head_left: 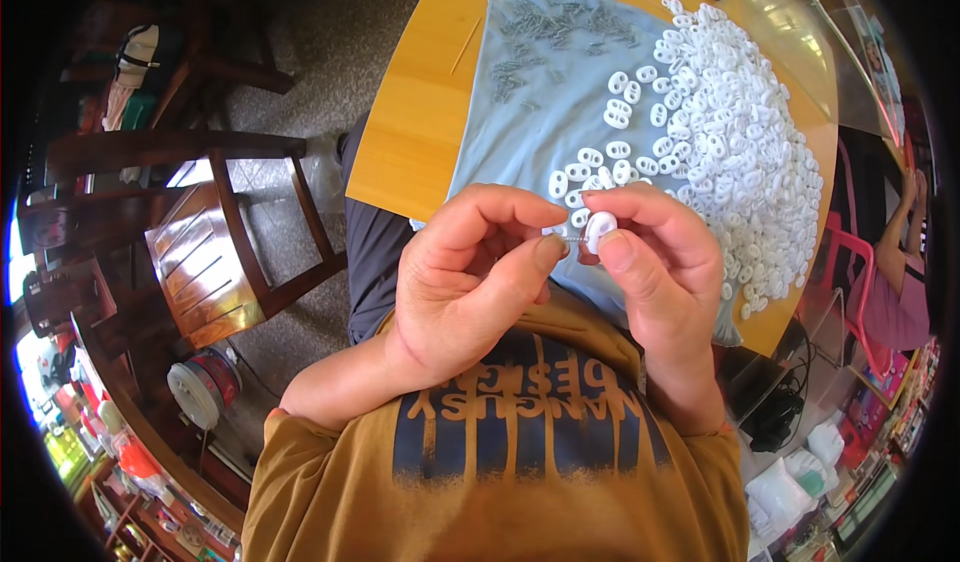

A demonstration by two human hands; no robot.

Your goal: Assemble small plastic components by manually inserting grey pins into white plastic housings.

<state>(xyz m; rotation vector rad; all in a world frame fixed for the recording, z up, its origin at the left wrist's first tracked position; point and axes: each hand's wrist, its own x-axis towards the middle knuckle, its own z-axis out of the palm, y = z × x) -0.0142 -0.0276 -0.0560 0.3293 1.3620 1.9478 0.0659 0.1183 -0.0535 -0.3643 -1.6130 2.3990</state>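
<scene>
My right hand (pixel 662 272) pinches a white oval plastic piece (pixel 601 227) between thumb and fingers. Close beside it, the thumb and index finger of my left hand (pixel 462 287) are closed on a thin, ridged metal piece (pixel 573 239), which points toward the white piece. Whether it is a spring or a screw is too small to tell, and I cannot see whether the two touch. Beyond my hands, loose white two-holed pieces (pixel 618 114) lie on a light blue cloth (pixel 515 132). Several small grey metal pieces (pixel 560 24) are scattered at the cloth's far end.
A big heap of white two-holed pieces (pixel 735 132) covers the right of the yellow table (pixel 405 152). A thin stick (pixel 464 47) lies at its far left. Left stands a wooden chair (pixel 205 252); a pink chair (pixel 855 282) and another person's arm (pixel 893 242) are at right.
</scene>
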